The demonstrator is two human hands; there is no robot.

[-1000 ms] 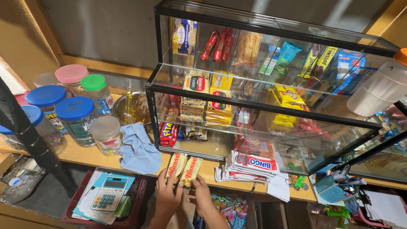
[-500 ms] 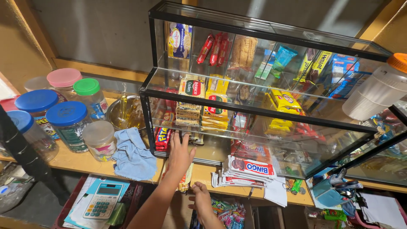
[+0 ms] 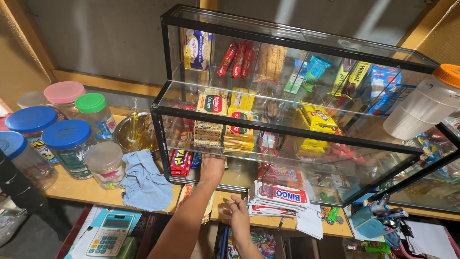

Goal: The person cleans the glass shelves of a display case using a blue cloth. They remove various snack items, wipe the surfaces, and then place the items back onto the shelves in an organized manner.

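My left hand (image 3: 212, 169) reaches into the lower shelf of the glass display case (image 3: 287, 130). Its fingertips are at the foot of the stacked cracker packs (image 3: 209, 128), and the stacks hide the fingers. My right hand (image 3: 238, 213) rests lower down at the front edge of the wooden counter (image 3: 72, 184), fingers apart and holding nothing. A yellow snack pack (image 3: 186, 193) lies on the counter under my left forearm. Red wafer packs (image 3: 179, 162) sit just left of my left hand.
Plastic jars with blue, green and pink lids (image 3: 72, 144) stand at the left beside a steel bowl (image 3: 134, 134) and a blue cloth (image 3: 146, 182). A stack of red-and-white biscuit packs (image 3: 280, 196) lies right of my hands. A calculator (image 3: 109, 235) sits below. An orange-lidded jug (image 3: 426, 103) stands at right.
Both hands were together at the counter edge on the yellow packs. My left hand has since risen into the case's lower shelf, while the right stayed low.
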